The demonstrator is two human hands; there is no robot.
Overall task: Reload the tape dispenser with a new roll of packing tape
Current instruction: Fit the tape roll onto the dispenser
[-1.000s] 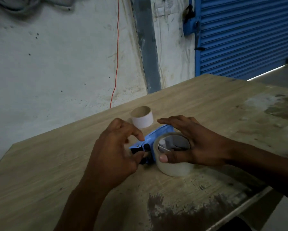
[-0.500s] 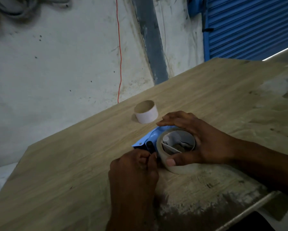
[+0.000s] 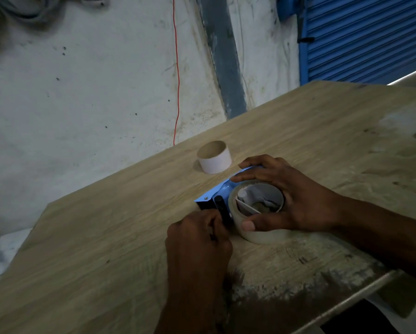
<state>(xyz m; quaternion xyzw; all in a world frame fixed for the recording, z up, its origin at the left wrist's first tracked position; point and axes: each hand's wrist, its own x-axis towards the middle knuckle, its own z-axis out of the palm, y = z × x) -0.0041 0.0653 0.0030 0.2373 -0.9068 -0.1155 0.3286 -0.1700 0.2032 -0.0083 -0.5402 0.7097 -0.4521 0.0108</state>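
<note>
A wooden table [image 3: 105,249] stands against a stained white wall [image 3: 81,92], with a blue shutter [image 3: 370,37] behind it on the right. On the table lies the blue dispenser [image 3: 217,192] with the new tape roll [image 3: 262,233] seated on it. The right hand [image 3: 296,198] clasps the roll, thumb on its near rim, fingers curled over the far side. The left hand [image 3: 197,239] is bunched, fingertips pinched at the roll's edge by the black roller [image 3: 222,210]; what they pinch I cannot tell. An empty core [image 3: 214,160] stands just beyond.
</note>
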